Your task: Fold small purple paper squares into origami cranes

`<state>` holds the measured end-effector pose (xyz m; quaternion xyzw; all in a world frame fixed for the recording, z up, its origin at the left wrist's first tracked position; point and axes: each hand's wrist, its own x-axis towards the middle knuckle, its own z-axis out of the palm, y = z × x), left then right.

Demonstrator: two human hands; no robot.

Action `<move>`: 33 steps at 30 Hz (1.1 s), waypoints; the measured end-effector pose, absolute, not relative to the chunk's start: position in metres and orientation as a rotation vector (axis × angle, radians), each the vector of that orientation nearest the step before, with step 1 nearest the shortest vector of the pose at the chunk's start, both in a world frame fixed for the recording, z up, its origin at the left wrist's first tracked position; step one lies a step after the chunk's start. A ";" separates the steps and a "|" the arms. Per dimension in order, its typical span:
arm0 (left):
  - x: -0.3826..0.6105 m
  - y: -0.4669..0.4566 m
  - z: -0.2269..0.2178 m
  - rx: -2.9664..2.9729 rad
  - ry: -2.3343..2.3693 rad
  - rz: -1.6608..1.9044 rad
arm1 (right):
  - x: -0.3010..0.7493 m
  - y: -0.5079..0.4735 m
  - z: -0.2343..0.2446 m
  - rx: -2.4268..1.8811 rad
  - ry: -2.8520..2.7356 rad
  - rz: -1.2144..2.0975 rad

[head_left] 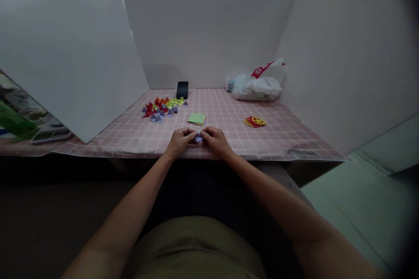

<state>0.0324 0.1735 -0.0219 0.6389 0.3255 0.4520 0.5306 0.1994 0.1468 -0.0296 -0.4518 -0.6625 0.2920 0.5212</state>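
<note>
Near the front edge of the table [238, 137], both hands held one small purple paper [198, 138] between them. The left hand [180, 141] pinched its left side between thumb and fingers; the right hand [213, 139] pinched its right side the same way, thumbs close together. How far the paper was folded could not be told, since the fingers covered much of it.

Just beyond the hands lay a stack of square sheets [196, 118], light green on top, with yellow showing at the edge. Farther back on the left, folded pieces [170, 103] sat in a loose cluster: red, orange and yellow, with purple ones mostly along the near side. A phone [182, 90] lay behind them. On the right were red and yellow cutouts [254, 121], and behind those a white plastic bag [257, 89] near the back panel [209, 26].
</note>
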 end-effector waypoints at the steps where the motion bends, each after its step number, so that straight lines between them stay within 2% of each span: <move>1: 0.032 0.174 -0.022 1.522 0.776 1.079 | 0.200 0.147 -0.030 -1.079 -1.589 0.709; 33: 0.034 0.177 -0.024 1.439 0.781 1.086 | 0.197 0.148 -0.034 -1.056 -1.489 0.695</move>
